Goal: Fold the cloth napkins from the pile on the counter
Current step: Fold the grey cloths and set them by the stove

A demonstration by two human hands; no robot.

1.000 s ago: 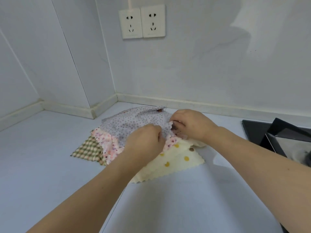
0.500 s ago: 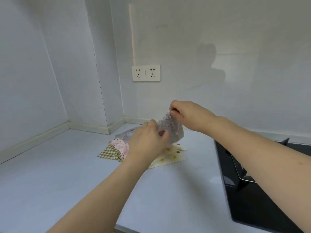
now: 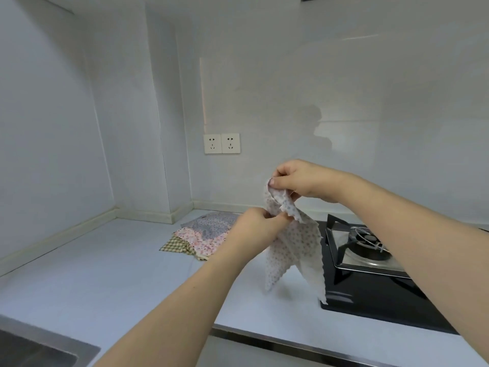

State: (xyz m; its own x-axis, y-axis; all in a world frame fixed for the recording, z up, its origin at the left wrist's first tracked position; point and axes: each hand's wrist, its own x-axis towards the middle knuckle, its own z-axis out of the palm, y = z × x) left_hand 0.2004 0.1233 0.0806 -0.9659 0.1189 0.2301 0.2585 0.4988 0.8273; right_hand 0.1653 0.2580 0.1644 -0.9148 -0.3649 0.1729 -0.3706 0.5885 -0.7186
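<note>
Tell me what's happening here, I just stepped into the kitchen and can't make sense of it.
A person is sorting out cloth napkins at the counter. Both hands hold one dotted napkin up in the air: the right hand pinches its top, the left hand pinches an edge lower down, and the rest hangs loose, unfolded, beside the gas stove. The pile of napkins lies behind on the counter, near the wall corner.

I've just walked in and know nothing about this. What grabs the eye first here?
First, a small dotted napkin hanging in mid-air, pinched along its top edge by the left hand and right hand, above the white counter. Behind it, near the wall corner, lies a pile of patterned napkins. To the right sits a black gas stove.
</note>
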